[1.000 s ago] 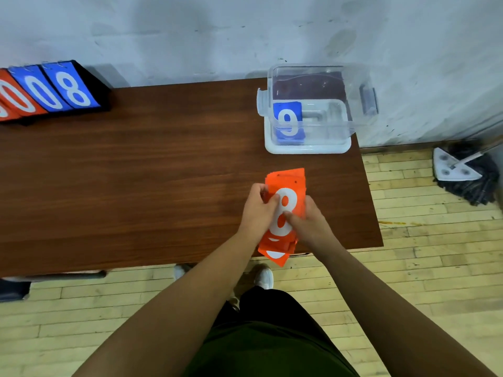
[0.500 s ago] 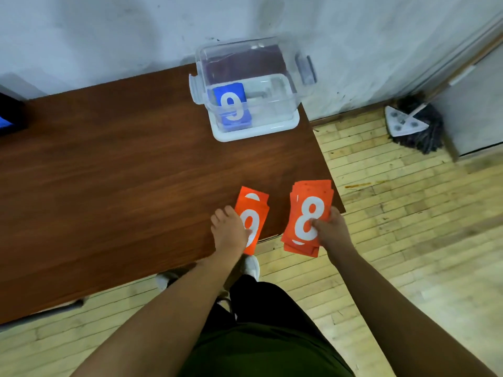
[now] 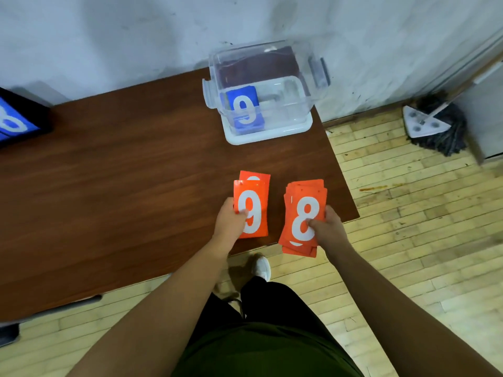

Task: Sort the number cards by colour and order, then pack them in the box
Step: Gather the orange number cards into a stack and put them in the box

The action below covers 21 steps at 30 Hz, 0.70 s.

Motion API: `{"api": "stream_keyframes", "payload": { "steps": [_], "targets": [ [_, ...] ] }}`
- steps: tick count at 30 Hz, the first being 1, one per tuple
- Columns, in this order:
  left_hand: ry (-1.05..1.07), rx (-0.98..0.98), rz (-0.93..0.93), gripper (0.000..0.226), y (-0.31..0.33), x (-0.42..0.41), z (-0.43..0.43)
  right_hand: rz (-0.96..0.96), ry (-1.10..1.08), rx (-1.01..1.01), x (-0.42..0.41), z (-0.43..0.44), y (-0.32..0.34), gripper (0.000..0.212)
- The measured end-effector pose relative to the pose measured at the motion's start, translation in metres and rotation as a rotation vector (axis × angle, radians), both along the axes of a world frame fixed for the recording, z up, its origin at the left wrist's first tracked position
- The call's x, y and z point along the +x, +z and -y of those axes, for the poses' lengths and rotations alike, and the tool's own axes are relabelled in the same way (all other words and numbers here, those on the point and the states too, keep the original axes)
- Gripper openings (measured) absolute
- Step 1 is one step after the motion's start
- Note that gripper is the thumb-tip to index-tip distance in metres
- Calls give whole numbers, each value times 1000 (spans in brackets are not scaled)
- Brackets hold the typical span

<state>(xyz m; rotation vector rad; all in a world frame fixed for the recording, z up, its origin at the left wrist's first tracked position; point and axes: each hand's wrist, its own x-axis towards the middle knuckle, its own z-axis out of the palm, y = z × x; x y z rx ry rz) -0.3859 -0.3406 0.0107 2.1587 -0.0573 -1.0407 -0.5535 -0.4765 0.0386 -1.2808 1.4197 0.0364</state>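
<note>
My left hand (image 3: pixel 230 219) grips an orange card showing a white 9 (image 3: pixel 251 205), with another orange card peeking out behind its top edge. My right hand (image 3: pixel 325 225) holds a fanned stack of orange cards (image 3: pixel 303 213), thumb on the top card, which shows a white 8. Both sets hover over the near right corner of the brown table (image 3: pixel 122 172). Farther back stands the clear plastic box (image 3: pixel 288 115) with its lid tipped up; a blue 9 card (image 3: pixel 245 108) leans inside at its left.
A black scoreboard stand with blue number cards (image 3: pixel 16 123) sits at the table's far left edge. A mop head (image 3: pixel 435 126) lies on the wooden floor to the right, beside the wall. My legs and a white shoe (image 3: pixel 261 266) are below the table edge.
The single orange stack held in both hands has been split. My left hand took the 9 card leftward, then lifted it clear; my right hand kept the stack topped by the 8.
</note>
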Motion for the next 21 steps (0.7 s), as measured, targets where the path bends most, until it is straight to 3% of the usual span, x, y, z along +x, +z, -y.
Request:
{"api": "stream_keyframes", "payload": {
  "steps": [6,12,21],
  "targets": [
    [102,-248,-136,57,30,17,-3,128,65,38,38,3,18,45],
    [-9,-247,-75,65,52,20,2,322,157,100,72,-6,43,31],
    [-1,-254,-150,66,48,13,0,284,380,-21,93,-19,42,45]
  ]
}}
